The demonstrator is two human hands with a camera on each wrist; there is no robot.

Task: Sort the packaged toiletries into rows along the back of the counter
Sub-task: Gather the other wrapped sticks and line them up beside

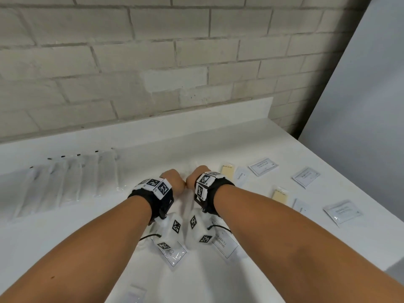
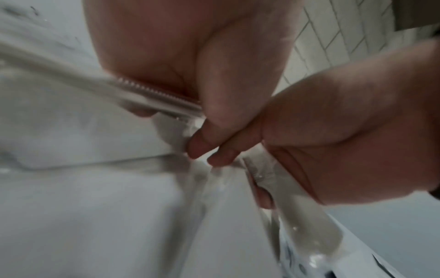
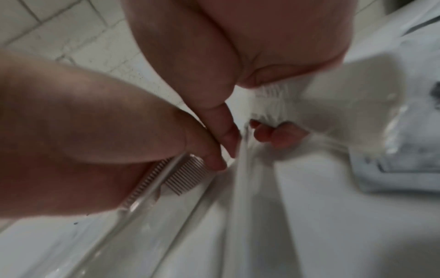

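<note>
Setting: white worktop (image 1: 218,281) is being viewed against a pale brick wall (image 1: 153,62), with a low white ledge running along the back.
Sorted so far: a row of long clear packets (image 1: 65,182) is lying at the back left, side by side, long axes pointing toward the wall.
Still loose: shampoo sachets (image 1: 263,167), pale yellow soap bars (image 1: 228,171) and small white sachets are lying scattered to the right; two more sachets are lying under the wrists.
Left hand: the left hand (image 1: 173,182) is being held knuckles-up, its fingers pinching a wrapped comb (image 2: 157,96) whose teeth are showing through the clear wrap.
Right hand: the right hand (image 1: 197,176) is being held just beside the left, thumbs almost touching, its fingers closed on a second clear packet (image 3: 269,101); its contents cannot be made out.
Key relation: both packets are being held at mid-worktop, the comb's long axis running away leftward from the pinch; the clear row is lying to the left and slightly farther back, so the left hand is nearer to it.
Judgement: the comb packet probably needs carrying left and turning to lie parallel with the row.
</note>
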